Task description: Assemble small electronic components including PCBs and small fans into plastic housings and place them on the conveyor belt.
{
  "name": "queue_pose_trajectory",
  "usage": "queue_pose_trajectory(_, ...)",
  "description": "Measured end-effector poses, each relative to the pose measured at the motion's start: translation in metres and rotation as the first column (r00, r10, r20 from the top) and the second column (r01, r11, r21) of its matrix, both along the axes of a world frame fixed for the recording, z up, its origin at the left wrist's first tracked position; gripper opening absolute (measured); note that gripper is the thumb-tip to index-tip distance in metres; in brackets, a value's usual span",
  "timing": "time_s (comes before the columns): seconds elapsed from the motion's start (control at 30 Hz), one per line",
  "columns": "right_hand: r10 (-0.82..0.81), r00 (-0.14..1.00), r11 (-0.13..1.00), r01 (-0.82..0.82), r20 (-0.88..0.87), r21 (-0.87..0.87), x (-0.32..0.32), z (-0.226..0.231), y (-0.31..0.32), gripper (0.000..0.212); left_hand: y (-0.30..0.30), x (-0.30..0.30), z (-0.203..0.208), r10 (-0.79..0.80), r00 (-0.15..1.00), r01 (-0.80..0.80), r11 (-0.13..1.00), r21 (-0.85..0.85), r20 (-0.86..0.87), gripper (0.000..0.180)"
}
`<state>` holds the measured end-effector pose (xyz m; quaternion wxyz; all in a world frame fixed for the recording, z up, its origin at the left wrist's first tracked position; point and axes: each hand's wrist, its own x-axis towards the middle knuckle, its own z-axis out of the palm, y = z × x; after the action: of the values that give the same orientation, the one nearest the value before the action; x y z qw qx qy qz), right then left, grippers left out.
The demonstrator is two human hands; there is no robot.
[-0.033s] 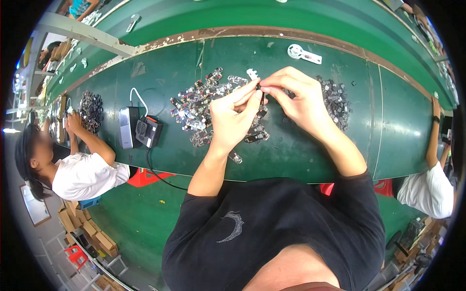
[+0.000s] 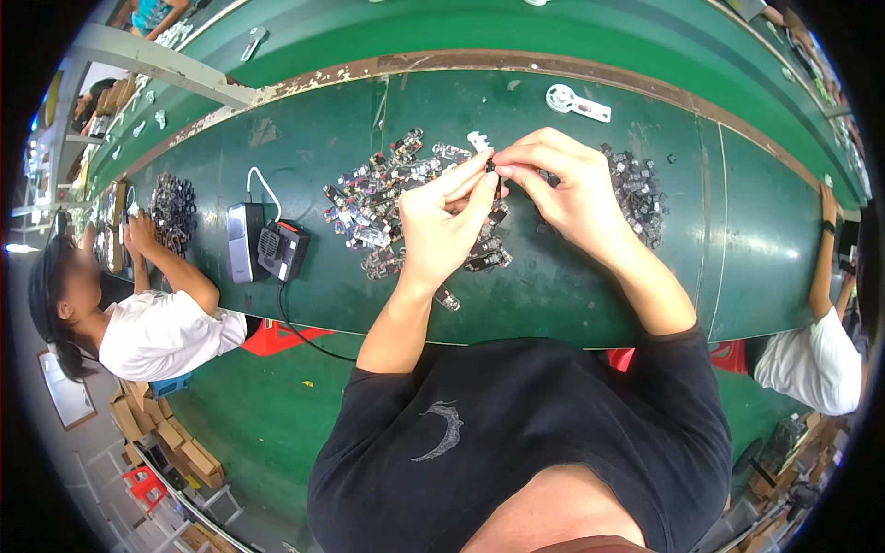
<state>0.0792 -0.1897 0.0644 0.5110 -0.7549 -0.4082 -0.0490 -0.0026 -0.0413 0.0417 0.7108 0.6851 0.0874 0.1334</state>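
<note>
My left hand (image 2: 437,221) and my right hand (image 2: 573,192) meet at the fingertips above the bench, both in a pinch. Between them sits a small black part (image 2: 492,168), mostly hidden by the fingers. Just beyond the left fingertips shows a small white piece (image 2: 477,140); whether it is held or lies on the bench I cannot tell. Under and beside my left hand spreads a heap of small circuit boards (image 2: 369,205). A pile of small black parts (image 2: 643,198) lies to the right of my right hand, partly behind its wrist.
On the green bench (image 2: 313,175), a power bank (image 2: 244,241) and a black box-shaped device (image 2: 284,251) with cables stand at left. A white round-headed tool (image 2: 577,102) lies at the back edge. A co-worker (image 2: 157,323) sits left, another (image 2: 816,355) right.
</note>
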Motion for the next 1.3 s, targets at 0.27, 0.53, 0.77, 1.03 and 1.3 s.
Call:
queue_pose_trajectory(0.27, 0.007, 0.999, 1.0, -0.008, -0.038, -0.004, -0.001, -0.001, 0.002, 0.01, 0.002, 0.002, 0.002, -0.016, 1.0, 0.016, 1.0, -0.025, -0.01, 0.033)
queue_pose_trajectory(0.53, -0.103, 0.987, 0.974, 0.125, 0.125, -0.189, -0.003, 0.002, -0.002, 0.023, 0.002, 0.008, -0.01, -0.165, 0.986, 0.151, 0.884, -0.442, 0.006, 0.042)
queue_pose_trajectory(0.77, -0.125, 0.978, 0.981, 0.096, -0.168, -0.166, 0.02, 0.022, -0.009, 0.015, 0.006, 0.007, -0.003, -0.084, 0.991, 0.083, 0.996, 0.013, 0.105, 0.048)
queue_pose_trajectory(1.03, -0.006, 0.907, 0.995, 0.047, -0.42, 0.087, 0.021, 0.011, -0.008, 0.018, 0.015, 0.018, -0.003, -0.309, 0.95, 0.288, 0.805, -0.519, 0.048, 0.055)
queue_pose_trajectory(1.3, 0.008, 0.949, 0.972, -0.082, -0.315, -0.222, 0.0, 0.016, -0.013, 0.015, 0.035, 0.013, 0.007, -0.171, 0.981, 0.192, 0.927, -0.321, 0.091, 0.039)
